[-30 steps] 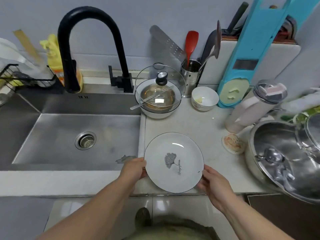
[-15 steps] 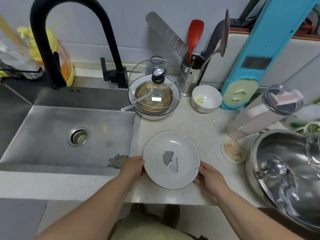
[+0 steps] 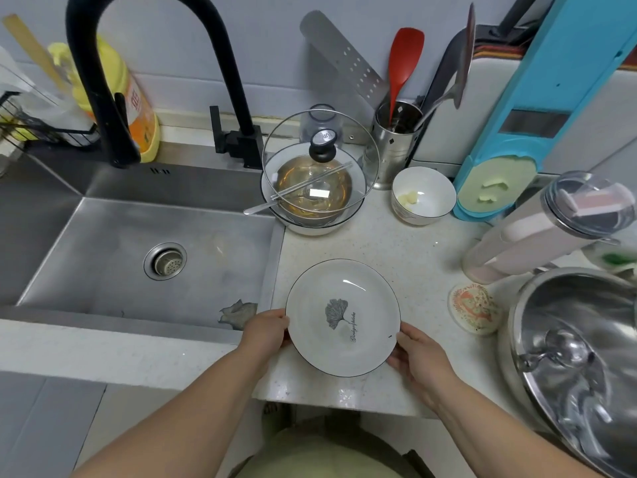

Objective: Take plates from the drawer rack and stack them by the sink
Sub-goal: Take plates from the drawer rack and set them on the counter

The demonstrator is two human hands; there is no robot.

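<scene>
A white plate [image 3: 344,298] with a thin dark rim and a grey leaf print lies over the pale counter [image 3: 406,250], just right of the steel sink [image 3: 138,257]. My left hand [image 3: 265,331] grips its left edge and my right hand [image 3: 415,353] grips its lower right edge. Whether the plate rests fully on the counter or hovers just above it I cannot tell. The drawer rack is out of sight.
Behind the plate stands a bowl with a glass lid [image 3: 319,167], a small white bowl [image 3: 423,196] and a utensil holder [image 3: 396,139]. A large steel pot [image 3: 579,360] fills the right side, a tilted bottle [image 3: 544,229] beside it. A black faucet [image 3: 113,81] arches over the sink.
The view has closed in on the counter. The plate, held in both hands, has stayed over the same spot beside the sink, slightly farther from the front edge.
</scene>
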